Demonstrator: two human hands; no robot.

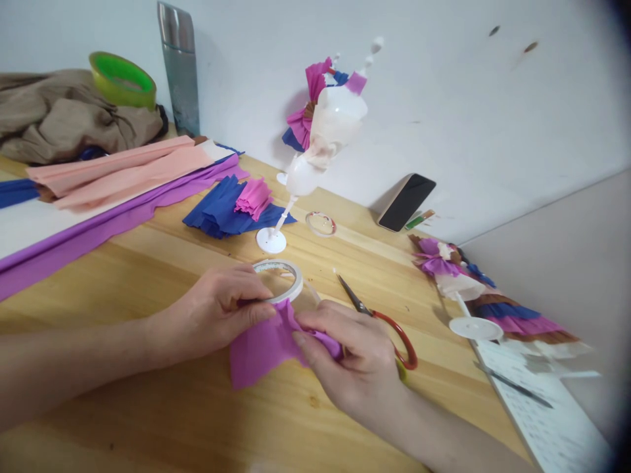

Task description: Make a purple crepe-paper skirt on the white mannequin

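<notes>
Between my two hands hangs a piece of purple crepe paper (261, 351), gathered along its upper edge. My left hand (224, 309) pinches its left end between thumb and fingers, with a roll of white tape (290, 289) right behind the fingertips. Thumb and forefinger of my right hand (350, 348) are closed on the paper's bunched right part. A pair of scissors (367, 309) with orange-red handles lies just beyond my right hand, which hides part of it. Behind the tape roll stands a white goblet-like figure on a stem (300, 174).
Folded blue paper (211, 210) and a pleated pink piece (254, 198) lie left of the figure. Long crepe sheets (128, 171) cover the left side. A phone (407, 202) leans on the wall. At right lie a second decorated figure (458, 289) and a pen (517, 387) on written paper.
</notes>
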